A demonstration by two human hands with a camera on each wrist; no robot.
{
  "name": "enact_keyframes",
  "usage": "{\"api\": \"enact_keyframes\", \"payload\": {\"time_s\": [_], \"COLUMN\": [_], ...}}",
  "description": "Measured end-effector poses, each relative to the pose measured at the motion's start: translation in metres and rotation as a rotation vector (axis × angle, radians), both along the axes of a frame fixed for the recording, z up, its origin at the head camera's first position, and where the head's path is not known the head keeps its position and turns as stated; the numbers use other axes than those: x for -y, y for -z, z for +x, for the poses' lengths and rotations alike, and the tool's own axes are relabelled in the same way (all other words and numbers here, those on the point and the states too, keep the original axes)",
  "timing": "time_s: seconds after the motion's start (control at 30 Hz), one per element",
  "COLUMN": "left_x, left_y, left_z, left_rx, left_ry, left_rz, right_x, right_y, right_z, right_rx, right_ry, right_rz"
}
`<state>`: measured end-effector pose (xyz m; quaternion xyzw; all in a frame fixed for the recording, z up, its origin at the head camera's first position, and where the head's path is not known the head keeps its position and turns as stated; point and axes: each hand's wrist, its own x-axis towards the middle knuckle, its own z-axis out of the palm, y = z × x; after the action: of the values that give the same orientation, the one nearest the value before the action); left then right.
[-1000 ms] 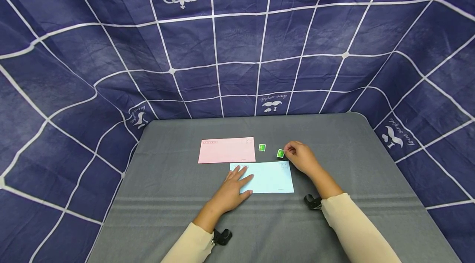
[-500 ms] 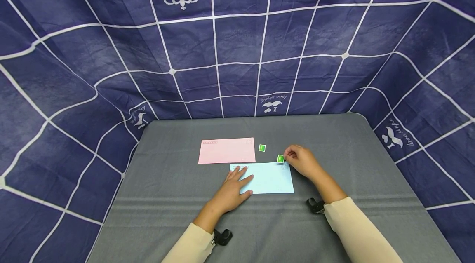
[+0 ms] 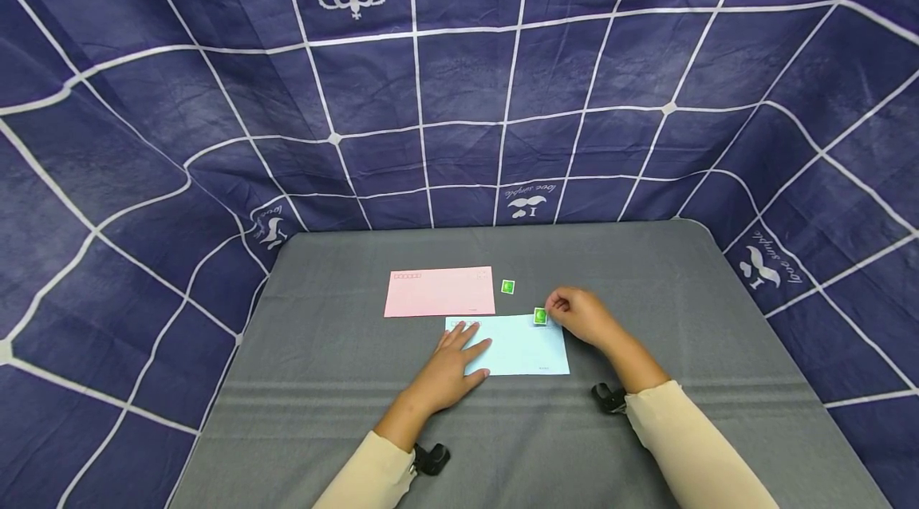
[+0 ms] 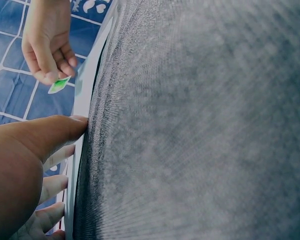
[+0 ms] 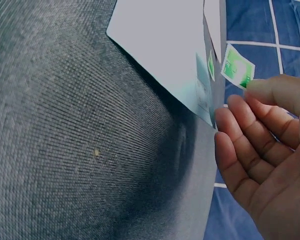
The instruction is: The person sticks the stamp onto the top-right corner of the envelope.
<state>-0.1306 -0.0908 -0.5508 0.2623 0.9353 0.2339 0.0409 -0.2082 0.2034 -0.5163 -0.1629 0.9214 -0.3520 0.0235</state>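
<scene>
Below frame centre, the right hand (image 3: pixel 583 313) pinches a green stamp (image 3: pixel 540 316) over the blue envelope (image 3: pixel 527 349), seemingly unplaced; left hand (image 3: pixel 445 369) splayed thereon; second stamp (image 3: pixel 508 286), beside pink envelope (image 3: pixel 439 292), untouched.

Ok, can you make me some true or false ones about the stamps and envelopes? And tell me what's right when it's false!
1. The right hand pinches a green stamp. True.
2. The left hand rests on the blue envelope. True.
3. The pinched stamp is stuck down flat. False: the wrist views show it held above the blue envelope, with a gap.
4. A loose stamp lies on the gray cloth, beside the pink envelope. True.
5. The left hand pinches a stamp too. False: its fingers are spread on the blue envelope.
6. The pink envelope has a stamp on it. False: only printed marks show there.
</scene>
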Motion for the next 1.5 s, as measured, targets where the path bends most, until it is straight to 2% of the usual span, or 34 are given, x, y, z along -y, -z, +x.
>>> {"api": "enact_keyframes", "payload": {"time_s": [0.33,0.77,1.5], "left_x": [0.0,-0.001,-0.001], "left_y": [0.002,0.001,0.002], "left_z": [0.0,0.001,-0.001], "left_rx": [0.004,0.013,0.006], "left_ry": [-0.003,-0.018,-0.023], "left_rz": [0.008,0.032,0.029], "right_x": [-0.002,0.002,0.004], "right_y": [0.008,0.01,0.018], "right_z": [-0.003,-0.006,-0.009], "right_rx": [0.036,0.098,0.102], "right_ry": [-0.039,-0.022,-0.008], "right_rz": [0.021,0.013,0.04]}}
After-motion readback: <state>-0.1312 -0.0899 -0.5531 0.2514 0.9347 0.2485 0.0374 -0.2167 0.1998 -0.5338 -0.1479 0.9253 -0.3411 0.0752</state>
